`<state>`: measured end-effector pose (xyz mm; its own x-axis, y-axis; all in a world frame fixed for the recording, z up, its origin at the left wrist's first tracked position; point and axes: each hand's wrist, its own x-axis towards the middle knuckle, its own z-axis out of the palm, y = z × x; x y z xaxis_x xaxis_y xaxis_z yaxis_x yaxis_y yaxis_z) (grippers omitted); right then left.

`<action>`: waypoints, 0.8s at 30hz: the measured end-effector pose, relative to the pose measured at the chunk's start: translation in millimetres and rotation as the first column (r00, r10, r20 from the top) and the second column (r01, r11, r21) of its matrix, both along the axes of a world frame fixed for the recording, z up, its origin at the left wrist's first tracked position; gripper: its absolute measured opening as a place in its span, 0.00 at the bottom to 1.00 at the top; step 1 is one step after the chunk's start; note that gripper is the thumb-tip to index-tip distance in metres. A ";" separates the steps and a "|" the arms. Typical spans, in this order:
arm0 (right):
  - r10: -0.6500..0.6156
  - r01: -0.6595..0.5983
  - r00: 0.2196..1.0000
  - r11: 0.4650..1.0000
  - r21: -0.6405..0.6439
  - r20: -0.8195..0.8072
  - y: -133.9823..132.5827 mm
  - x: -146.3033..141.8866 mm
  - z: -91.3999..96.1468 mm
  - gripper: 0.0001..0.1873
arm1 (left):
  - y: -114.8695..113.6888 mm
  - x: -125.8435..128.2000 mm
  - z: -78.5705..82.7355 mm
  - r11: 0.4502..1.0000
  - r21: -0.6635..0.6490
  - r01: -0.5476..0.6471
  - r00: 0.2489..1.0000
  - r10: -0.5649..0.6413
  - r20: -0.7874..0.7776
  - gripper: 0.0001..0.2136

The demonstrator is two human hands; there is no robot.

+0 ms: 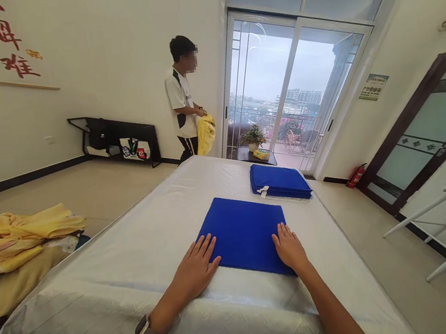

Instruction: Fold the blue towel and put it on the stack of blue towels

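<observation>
A flat, folded blue cloth (245, 232) lies on a bed-like surface under a silvery plastic cover (144, 252). My left hand (197, 265) rests palm down on the cloth's left edge, fingers stretched out and a watch on the wrist. On the right edge of the same cloth lies my right hand (289, 246), also flat with its fingers extended. Beyond them, toward the far right corner, sits a neat stack of blue cloths (279, 179), with a small white tag showing at its near left side.
Another person (182, 99) stands beyond the far left side, holding a yellow cloth (206, 134). A heap of yellow fabric (24, 235) is at the left. A small table with a potted plant (252, 135) stands by the glass door. White stool legs (444, 215) show at right.
</observation>
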<state>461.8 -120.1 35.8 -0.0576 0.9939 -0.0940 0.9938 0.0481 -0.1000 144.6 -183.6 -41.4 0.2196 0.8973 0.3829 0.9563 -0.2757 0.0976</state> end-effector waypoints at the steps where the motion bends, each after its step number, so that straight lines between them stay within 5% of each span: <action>1: -0.013 0.013 1.000 1.000 0.004 -0.005 3.0 0.0 -5.3 0.37 | -0.4 0.0 0.8 1.000 -0.009 0.000 1.000 0.000 -0.004 0.31; 10: -0.015 0.018 0.999 0.998 0.061 -0.041 8.0 4.0 -30.8 0.36 | -2.1 9.1 23.3 0.990 -0.138 -0.013 0.999 0.007 -0.039 0.37; 13: -0.011 0.014 0.999 0.997 0.072 -0.045 7.7 3.3 -29.2 0.36 | 13.8 50.3 44.9 0.975 -0.184 0.121 0.992 -0.127 -0.025 0.38; 18: 0.011 -0.009 1.000 0.996 0.087 -0.021 4.6 4.9 -27.6 0.35 | 62.2 148.8 69.3 0.874 -0.236 0.425 0.901 -0.434 0.013 0.37; 21: 0.035 -0.034 0.999 0.996 0.078 -0.012 3.1 6.5 -27.8 0.34 | 84.5 184.2 62.9 0.878 -0.193 0.438 0.898 -0.438 0.047 0.36; 24: 0.019 -0.016 0.999 0.996 0.088 -0.032 3.0 6.3 -28.0 0.34 | 94.1 185.5 47.1 0.897 -0.184 0.402 0.915 -0.398 0.063 0.36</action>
